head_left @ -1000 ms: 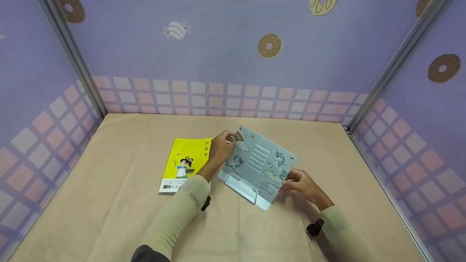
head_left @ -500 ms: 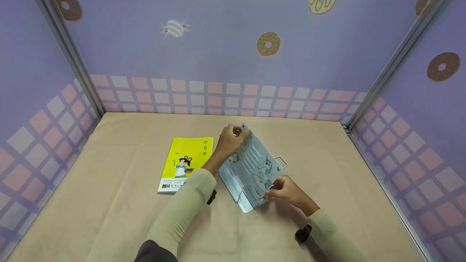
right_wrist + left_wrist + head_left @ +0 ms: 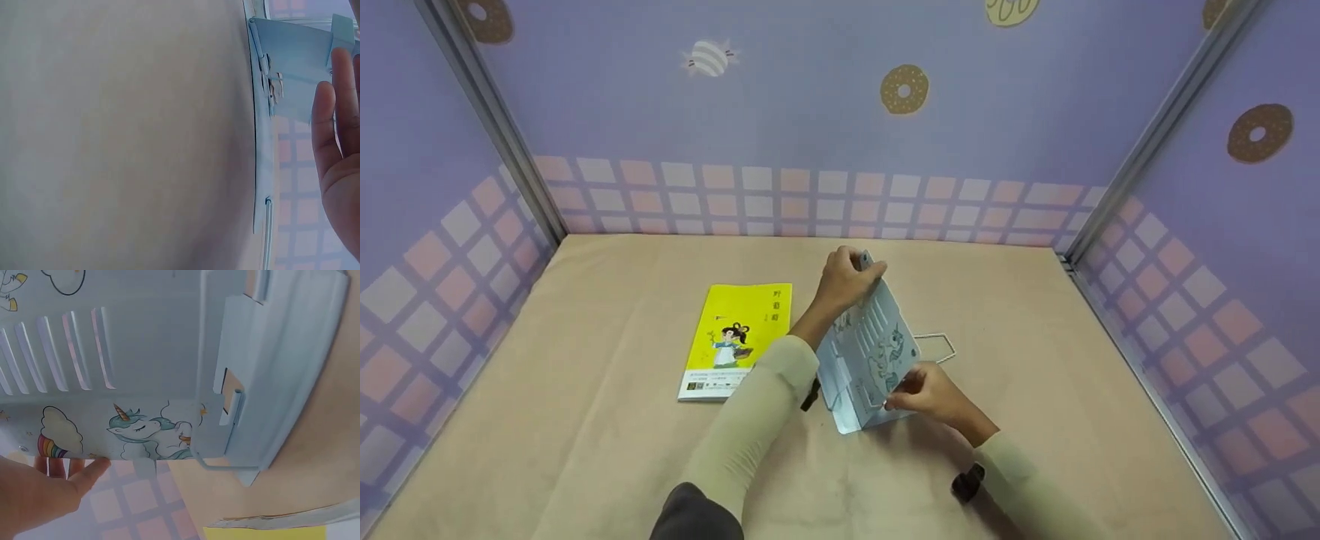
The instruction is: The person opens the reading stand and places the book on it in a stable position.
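A light blue metal book stand with unicorn drawings and slots stands tilted on the table, turned partly sideways. My left hand grips its upper edge; in the left wrist view that hand has thumb and fingers at the edge beside a rainbow print. A wire page holder crosses the stand's lower ledge. My right hand pinches the panel's lower right edge between thumb and fingers. In the right wrist view the hand is beside the raised panel, while the flat base plate lies along the cloth.
A yellow book with a cartoon girl on its cover lies flat left of the stand, close to the left forearm. Beige cloth covers the table. Patterned purple walls enclose the back and sides.
Both hands have turned the stand from facing the camera to a more edge-on pose, its panel separating from the base. A wire loop has come into sight behind it.
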Tool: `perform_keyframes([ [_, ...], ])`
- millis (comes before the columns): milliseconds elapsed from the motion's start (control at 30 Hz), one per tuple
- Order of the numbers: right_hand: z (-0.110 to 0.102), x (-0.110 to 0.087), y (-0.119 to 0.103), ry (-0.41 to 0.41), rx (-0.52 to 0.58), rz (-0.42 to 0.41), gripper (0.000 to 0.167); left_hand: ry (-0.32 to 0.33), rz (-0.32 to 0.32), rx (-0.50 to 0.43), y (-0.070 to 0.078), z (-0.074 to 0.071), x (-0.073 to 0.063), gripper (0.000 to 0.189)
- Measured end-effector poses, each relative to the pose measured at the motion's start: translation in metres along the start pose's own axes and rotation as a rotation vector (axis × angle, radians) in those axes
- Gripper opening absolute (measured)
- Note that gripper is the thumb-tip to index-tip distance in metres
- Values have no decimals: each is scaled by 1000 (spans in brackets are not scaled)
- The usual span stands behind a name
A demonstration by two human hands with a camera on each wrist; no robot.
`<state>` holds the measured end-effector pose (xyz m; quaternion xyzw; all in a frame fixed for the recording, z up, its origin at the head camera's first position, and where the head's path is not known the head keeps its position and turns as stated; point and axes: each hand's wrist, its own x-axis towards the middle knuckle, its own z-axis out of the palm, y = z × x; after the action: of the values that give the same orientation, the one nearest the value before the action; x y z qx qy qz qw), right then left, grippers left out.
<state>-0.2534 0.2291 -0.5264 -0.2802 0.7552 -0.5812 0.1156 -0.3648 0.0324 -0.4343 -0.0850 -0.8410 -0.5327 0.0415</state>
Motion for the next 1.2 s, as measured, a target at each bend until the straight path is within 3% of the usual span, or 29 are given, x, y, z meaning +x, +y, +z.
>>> perform_keyframes([
  [233, 21, 10, -9, 160, -226, -8, 6, -30, 69, -16, 0, 2, 11, 37],
  [400, 35, 16, -12, 242, -284, -39, 15, -48, 99, -96, -5, 2, 16, 37],
  [567, 36, 17, -14, 219, -258, -39, 15, -84, 100, -138, -8, 0, 19, 36],
  [733, 22, 13, -12, 189, -272, -2, 13, -96, 102, -132, -8, 0, 18, 37],
  [900, -2, 8, -6, 308, -411, 159, 11, -86, 110, -116, -8, 0, 16, 37],
  [1067, -25, -4, 1, 428, -473, 349, 5, -96, 88, -122, -11, -2, 16, 40],
  [1200, -42, -16, 7, 483, -541, 487, 19, -99, 73, -153, -11, -4, 16, 38],
])
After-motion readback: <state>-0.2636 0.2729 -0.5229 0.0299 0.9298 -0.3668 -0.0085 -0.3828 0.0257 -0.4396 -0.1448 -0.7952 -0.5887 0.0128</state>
